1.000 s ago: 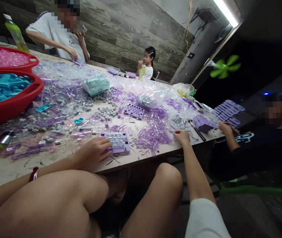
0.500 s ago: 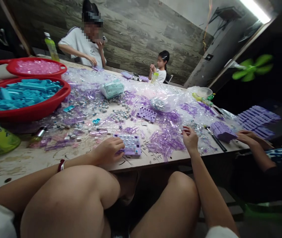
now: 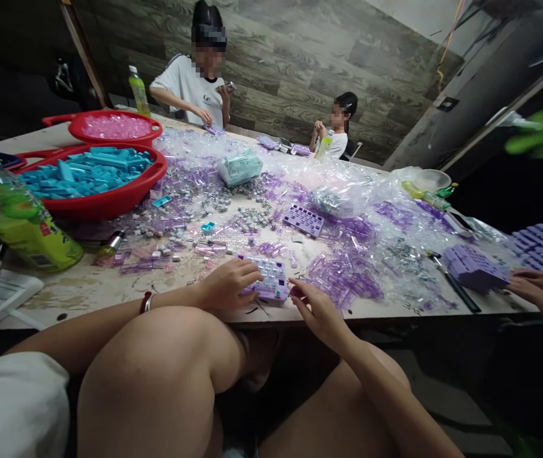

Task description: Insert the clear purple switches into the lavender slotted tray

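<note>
A small purple keyboard case (image 3: 274, 280) lies flat at the table's near edge, with rows of pale, clear key switches seated in it. My left hand (image 3: 231, 284) rests over its left side, fingers curled onto the case and hiding that end. At the case's right edge is my right hand (image 3: 316, 308), thumb and fingertips drawn together; whatever is between them is too small to make out. Behind them lies a second purple case (image 3: 304, 219) with open square holes. Loose purple clear strips (image 3: 343, 277) are heaped to the right of my right hand.
Red baskets hold blue pieces (image 3: 88, 172) and pink pieces (image 3: 116, 126). A bottle (image 3: 37, 222) stands at left. A tissue pack (image 3: 240, 168) sits mid-table. A black-handled tool (image 3: 457, 286) and stacked purple cases (image 3: 474, 267) are at right, beside a co-worker's hands (image 3: 531, 283). Two people sit opposite.
My right hand has moved left from above the purple strips to the right edge of the keyboard case. My left hand stays on the case. The view has swung slightly left.
</note>
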Available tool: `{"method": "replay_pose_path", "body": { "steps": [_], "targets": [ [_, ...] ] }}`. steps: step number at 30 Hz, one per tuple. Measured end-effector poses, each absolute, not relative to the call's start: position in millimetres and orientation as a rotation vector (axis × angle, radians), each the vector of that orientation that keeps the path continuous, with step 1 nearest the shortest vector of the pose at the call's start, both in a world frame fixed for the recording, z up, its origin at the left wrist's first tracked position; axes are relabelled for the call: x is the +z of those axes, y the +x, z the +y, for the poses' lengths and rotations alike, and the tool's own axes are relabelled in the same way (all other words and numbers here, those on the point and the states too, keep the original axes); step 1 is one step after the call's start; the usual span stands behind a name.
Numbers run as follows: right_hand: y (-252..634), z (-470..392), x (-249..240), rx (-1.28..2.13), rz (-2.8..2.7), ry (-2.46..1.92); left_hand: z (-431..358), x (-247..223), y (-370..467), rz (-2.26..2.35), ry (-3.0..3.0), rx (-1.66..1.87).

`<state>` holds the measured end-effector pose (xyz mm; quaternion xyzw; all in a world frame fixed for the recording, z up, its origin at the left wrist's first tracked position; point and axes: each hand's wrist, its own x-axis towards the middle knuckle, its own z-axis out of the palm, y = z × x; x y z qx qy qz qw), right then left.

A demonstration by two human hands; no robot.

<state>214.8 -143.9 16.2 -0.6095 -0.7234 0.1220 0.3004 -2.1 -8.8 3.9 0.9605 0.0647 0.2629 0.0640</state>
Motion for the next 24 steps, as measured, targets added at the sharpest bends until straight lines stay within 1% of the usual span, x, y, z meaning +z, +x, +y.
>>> {"method": "replay_pose_path", "body": {
  "steps": [6,11,17,24],
  "targets": [
    [212,-134,23,0.26,-1.949,-1.538,-9,3,3,-0.074,2.745,0.797],
    [210,-125,20,0.224,-1.9,-1.418,-9,-2,5,-0.122,2.752,0.786],
    [211,-124,12,0.26,-1.878,-1.405,-7,-2,4,-0.231,2.82,0.71],
    [214,-122,6,0.314,-1.863,-1.38,-6,-4,6,-0.271,2.837,0.714]
  ]
}}
